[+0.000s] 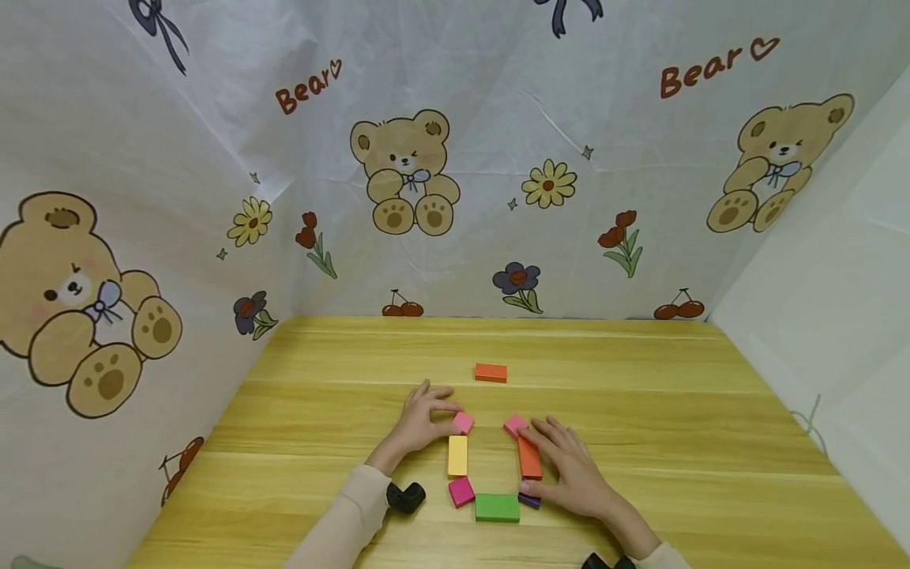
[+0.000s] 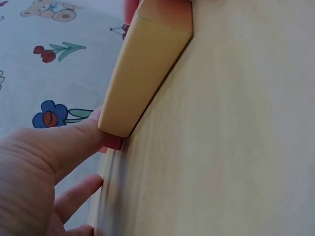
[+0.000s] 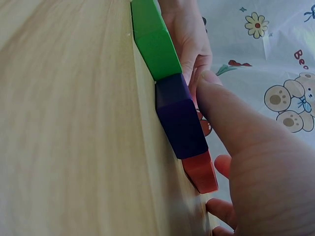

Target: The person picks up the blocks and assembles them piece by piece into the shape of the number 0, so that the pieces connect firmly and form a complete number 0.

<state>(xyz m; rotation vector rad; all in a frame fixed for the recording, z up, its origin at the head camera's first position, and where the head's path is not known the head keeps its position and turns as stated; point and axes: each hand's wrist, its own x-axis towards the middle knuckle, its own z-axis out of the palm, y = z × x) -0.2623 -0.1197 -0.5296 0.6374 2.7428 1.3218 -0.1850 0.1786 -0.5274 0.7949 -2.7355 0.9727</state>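
Note:
In the head view, my left hand (image 1: 419, 423) pinches a small pink block (image 1: 464, 423) between thumb and index finger, just beyond a yellow block (image 1: 458, 457). The left wrist view shows the thumb behind the yellow block's end (image 2: 142, 73), with the pink block mostly hidden. My right hand (image 1: 572, 470) spreads over the right side of the arrangement. Its fingers lie at another pink block (image 1: 515, 427) and an orange block (image 1: 529, 458), while the thumb is at a purple block (image 1: 529, 500). In the right wrist view, the purple block (image 3: 181, 118) stands between green and orange ones.
A magenta block (image 1: 461, 491) and a green block (image 1: 497, 507) form the near side of the outline. Farther back lies a separate orange block (image 1: 491, 373). The wooden table (image 1: 341, 356) meets a bear-printed cloth (image 1: 469, 261) behind and at the left.

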